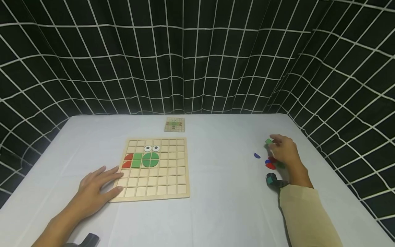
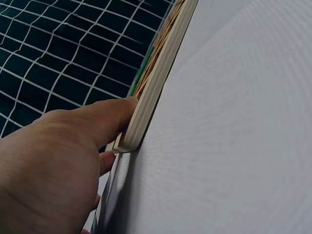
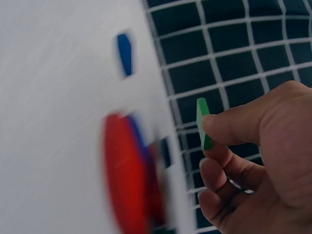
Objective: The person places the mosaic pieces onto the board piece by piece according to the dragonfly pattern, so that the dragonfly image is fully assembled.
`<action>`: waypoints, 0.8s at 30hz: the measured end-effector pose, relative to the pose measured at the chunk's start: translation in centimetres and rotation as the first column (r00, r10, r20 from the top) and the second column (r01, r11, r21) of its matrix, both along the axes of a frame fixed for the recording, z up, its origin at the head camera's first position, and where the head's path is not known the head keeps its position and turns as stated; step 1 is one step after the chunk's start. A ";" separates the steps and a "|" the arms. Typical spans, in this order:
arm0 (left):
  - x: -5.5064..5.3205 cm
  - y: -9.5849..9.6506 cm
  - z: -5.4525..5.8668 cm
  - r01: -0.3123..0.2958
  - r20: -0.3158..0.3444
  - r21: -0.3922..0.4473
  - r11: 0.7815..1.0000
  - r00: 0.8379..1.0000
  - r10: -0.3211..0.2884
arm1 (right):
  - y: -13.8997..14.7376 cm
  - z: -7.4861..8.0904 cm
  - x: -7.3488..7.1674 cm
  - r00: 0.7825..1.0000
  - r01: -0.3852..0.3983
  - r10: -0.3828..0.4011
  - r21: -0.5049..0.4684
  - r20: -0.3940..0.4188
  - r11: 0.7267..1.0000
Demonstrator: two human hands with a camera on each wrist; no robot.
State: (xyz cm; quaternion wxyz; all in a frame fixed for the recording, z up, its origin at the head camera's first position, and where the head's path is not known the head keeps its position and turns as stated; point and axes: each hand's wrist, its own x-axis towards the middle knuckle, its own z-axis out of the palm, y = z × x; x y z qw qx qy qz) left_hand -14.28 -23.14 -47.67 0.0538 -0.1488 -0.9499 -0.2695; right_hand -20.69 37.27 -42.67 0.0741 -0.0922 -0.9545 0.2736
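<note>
A green tile point(image 3: 204, 124) sits at the right of the middle in the right-wrist view, pinched between the thumb and a finger of the right hand point(image 1: 284, 149); in the head view both appear at the right of the frame, above the table point(image 1: 222, 188). Just below that hand lie a red piece point(image 1: 270, 166) and other red and blue pieces, partly overlapping, with a blue piece point(image 1: 257, 155) apart to their left. At the left of centre lies a gridded wooden board point(image 1: 154, 192), bearing red pieces point(image 1: 127, 161), green squares point(image 1: 136, 160) and a green disc point(image 1: 150, 160) in a row, with two eye pieces point(image 1: 152, 148) just above the disc. The left hand point(image 1: 95, 190), fingers spread, touches the board's left edge near its lower left corner. Beyond the board, at upper centre, lies a small pattern card point(image 1: 174, 125); a black cloth with white grid lines point(image 1: 197, 51) fills the top
</note>
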 end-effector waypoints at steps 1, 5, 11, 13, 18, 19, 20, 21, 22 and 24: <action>0.0 0.0 0.0 0.003 -0.002 -0.001 1.000 1.000 -0.003 | -0.2 0.5 0.2 1.000 0.004 -0.004 -0.013 -0.015 1.000; -0.1 0.2 0.1 0.012 -0.018 0.004 1.000 1.000 -0.012 | -1.1 2.5 1.0 0.995 -0.025 0.022 -0.029 -0.099 0.999; 0.1 0.3 0.2 0.010 -0.011 0.020 1.000 1.000 -0.009 | -4.9 6.0 2.4 0.957 -0.158 0.149 -0.017 -0.250 0.987; 0.1 0.3 0.1 0.011 -0.001 0.023 1.000 1.000 -0.011 | -6.8 7.1 3.0 0.931 -0.210 0.198 -0.006 -0.307 0.978; 0.3 0.3 0.1 0.009 0.017 0.013 1.000 1.000 -0.009 | -11.5 8.8 4.4 0.837 -0.352 0.334 0.039 -0.433 0.935; 0.4 0.3 0.2 0.006 0.018 0.009 1.000 1.000 -0.006 | -12.5 9.1 4.5 0.818 -0.380 0.356 0.041 -0.452 0.924; 0.4 0.2 0.3 0.004 0.012 0.004 1.000 1.000 -0.004 | -13.4 9.3 4.6 0.798 -0.405 0.376 0.044 -0.471 0.913; 0.4 0.2 0.5 0.003 0.006 0.004 1.000 1.000 -0.003 | -14.3 9.6 4.7 0.780 -0.426 0.393 0.047 -0.487 0.903; 0.4 0.1 0.5 0.002 0.007 -0.001 1.000 1.000 -0.002 | -15.1 9.9 4.7 0.760 -0.453 0.411 0.042 -0.503 0.890; 0.3 0.1 0.7 0.000 0.012 -0.003 1.000 1.000 0.000 | -16.8 10.3 4.8 0.741 -0.483 0.429 0.033 -0.517 0.875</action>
